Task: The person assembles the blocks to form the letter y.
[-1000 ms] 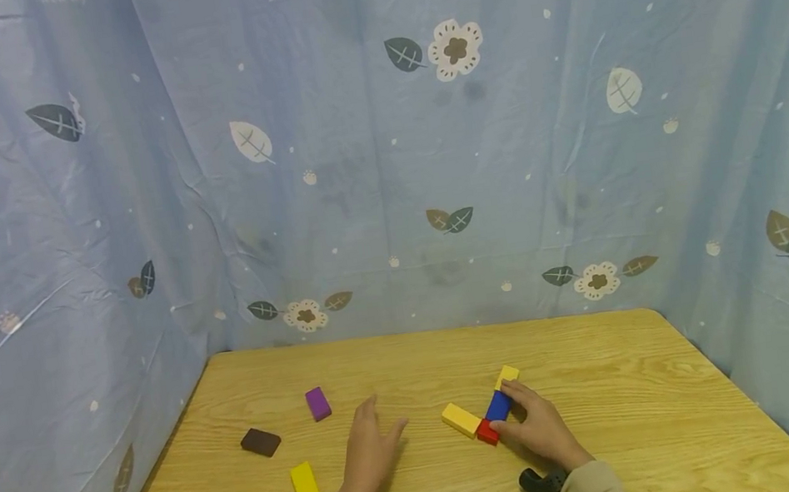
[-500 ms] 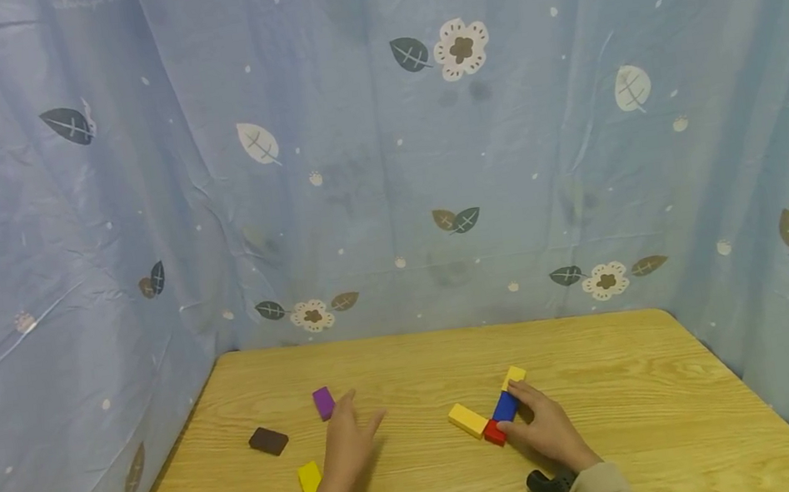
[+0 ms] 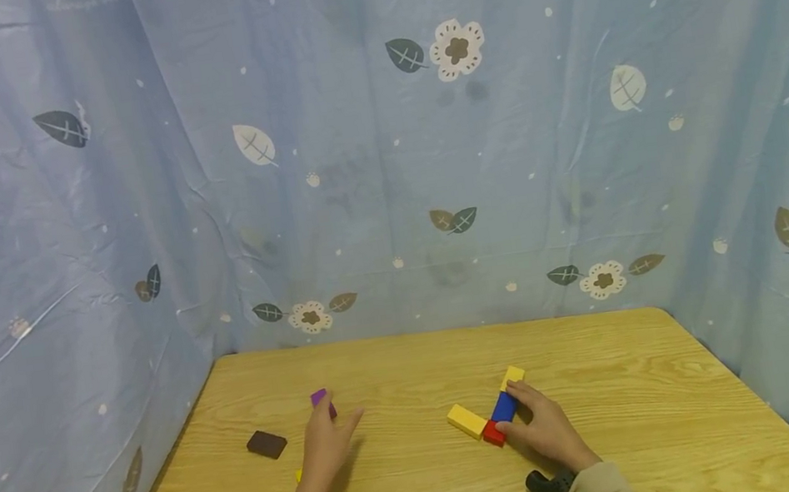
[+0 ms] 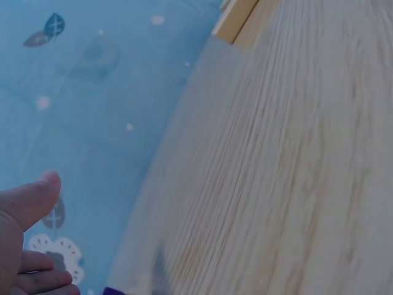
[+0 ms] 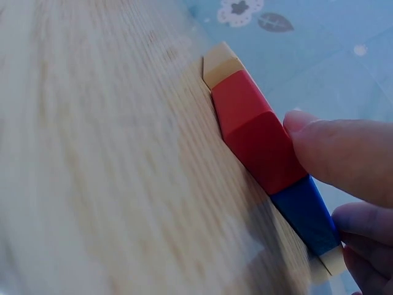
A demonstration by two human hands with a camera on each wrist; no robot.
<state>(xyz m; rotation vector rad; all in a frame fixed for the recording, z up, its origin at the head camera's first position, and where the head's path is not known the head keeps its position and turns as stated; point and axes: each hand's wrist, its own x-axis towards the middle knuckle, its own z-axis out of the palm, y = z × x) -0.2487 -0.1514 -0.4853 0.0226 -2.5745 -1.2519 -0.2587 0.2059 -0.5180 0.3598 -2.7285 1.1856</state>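
Note:
My left hand (image 3: 326,445) is over the left of the table, fingers extended and thumb apart, holding nothing. Its fingertips overlap a purple block (image 3: 319,394) in the head view; only a corner of purple (image 4: 113,291) shows in the left wrist view. On the right, my right hand (image 3: 544,425) touches a joined chain of blocks with thumb and fingers. The thumb lies against the red block (image 5: 261,147), the other fingers beside the blue block (image 3: 504,408). A yellow block (image 3: 512,376) continues past the blue one; another yellow block (image 3: 467,420) angles left from the red.
A dark brown block (image 3: 267,444) lies left of my left hand. Another yellow block (image 3: 299,476) is mostly hidden behind my left wrist. A patterned blue curtain (image 3: 358,201) rises behind and beside the wooden table (image 3: 396,363).
My left hand has moved left, from the middle of the table to the purple block, and its wrist now covers most of the nearby yellow block. The right hand has stayed at the chain.

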